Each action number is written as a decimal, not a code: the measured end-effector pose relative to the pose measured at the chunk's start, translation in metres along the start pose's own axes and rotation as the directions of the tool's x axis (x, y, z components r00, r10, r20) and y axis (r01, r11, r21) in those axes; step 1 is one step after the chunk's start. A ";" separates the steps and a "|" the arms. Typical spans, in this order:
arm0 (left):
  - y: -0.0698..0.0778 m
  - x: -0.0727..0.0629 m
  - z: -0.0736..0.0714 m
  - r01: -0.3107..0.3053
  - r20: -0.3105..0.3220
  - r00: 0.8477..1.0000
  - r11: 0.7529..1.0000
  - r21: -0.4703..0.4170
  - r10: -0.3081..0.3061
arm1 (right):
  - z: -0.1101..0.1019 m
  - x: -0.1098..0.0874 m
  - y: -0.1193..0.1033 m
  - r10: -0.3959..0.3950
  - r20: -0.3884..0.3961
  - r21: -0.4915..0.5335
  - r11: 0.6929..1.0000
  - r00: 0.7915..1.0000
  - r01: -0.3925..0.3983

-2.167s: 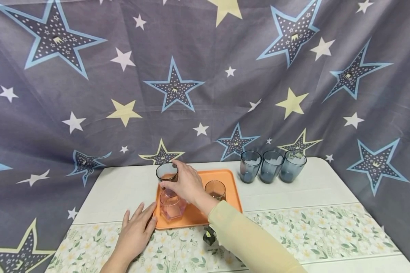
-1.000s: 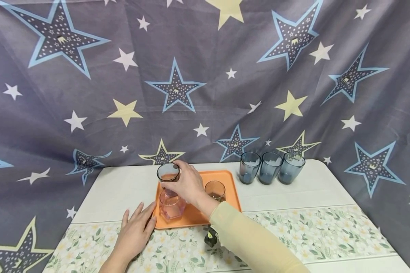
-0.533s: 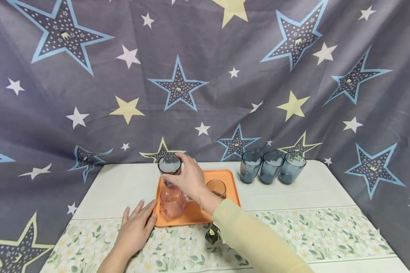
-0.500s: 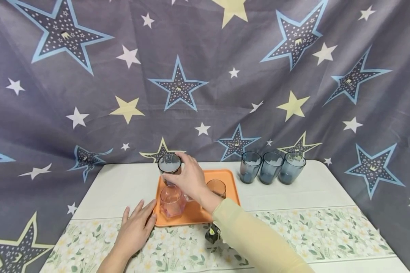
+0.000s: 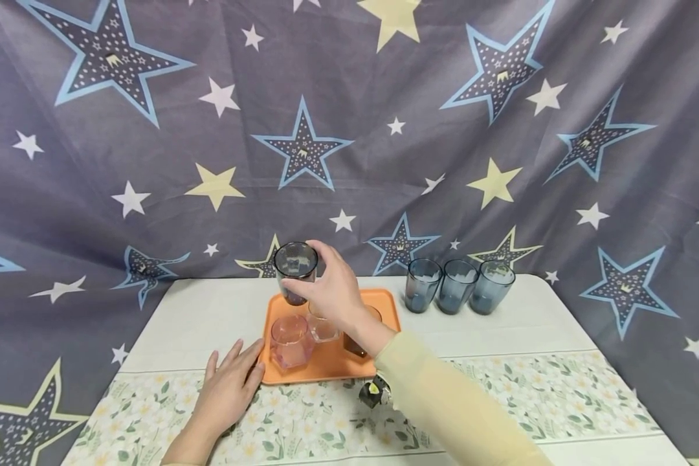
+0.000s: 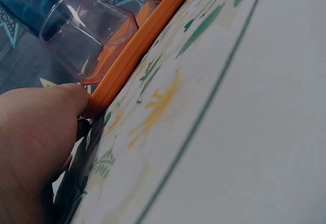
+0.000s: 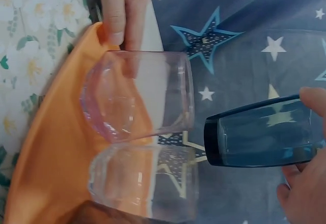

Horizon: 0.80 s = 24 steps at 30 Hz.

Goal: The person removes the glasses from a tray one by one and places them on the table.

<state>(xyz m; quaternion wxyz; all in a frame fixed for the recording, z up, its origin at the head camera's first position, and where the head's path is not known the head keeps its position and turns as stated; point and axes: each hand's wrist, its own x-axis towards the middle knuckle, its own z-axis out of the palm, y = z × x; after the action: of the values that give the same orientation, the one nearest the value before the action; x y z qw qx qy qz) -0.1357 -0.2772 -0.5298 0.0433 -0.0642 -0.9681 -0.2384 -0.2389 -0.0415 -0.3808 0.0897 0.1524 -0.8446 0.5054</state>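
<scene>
My right hand (image 5: pixel 334 288) grips a blue-grey drinking glass (image 5: pixel 294 265) near its rim, thumb on one side and fingers on the other. In the right wrist view that glass (image 7: pixel 260 132) is held up above the tray. On the orange tray (image 5: pixel 326 373) stand a pink glass (image 5: pixel 290 346), a clear glass (image 5: pixel 324 330) and a brown glass (image 5: pixel 355 344), the last two partly hidden by my right hand and wrist. My left hand (image 5: pixel 228 391) lies with its fingers extended at the tray's left edge, touching it.
Three blue glasses (image 5: pixel 457 288) stand in a row at the table's back right. A white cloth with a floral band (image 5: pixel 489 388) covers the table. A grey star-patterned curtain (image 5: pixel 349 116) hangs behind it.
My right hand has raised the blue-grey glass from the tray's back left, up and slightly to the right. The clear glass now shows more. My left hand has stayed at the tray.
</scene>
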 end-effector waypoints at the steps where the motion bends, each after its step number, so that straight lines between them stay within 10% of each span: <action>1: 0.000 0.000 0.000 0.004 0.003 1.000 1.000 -0.001 -0.004 | -0.003 -0.001 -0.002 -0.003 -0.001 0.013 1.000 1.000 0.003; 24: -0.001 0.000 0.000 0.031 0.027 0.999 1.000 -0.005 -0.031 | -0.094 -0.024 -0.017 -0.024 0.013 0.107 0.994 1.000 0.022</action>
<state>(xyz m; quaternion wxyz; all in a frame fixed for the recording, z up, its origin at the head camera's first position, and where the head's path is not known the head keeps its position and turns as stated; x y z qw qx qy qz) -0.1357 -0.2784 -0.5302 0.0266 -0.0525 -0.9688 -0.2408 -0.2109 0.0376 -0.3297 0.0812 0.1704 -0.8150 0.5479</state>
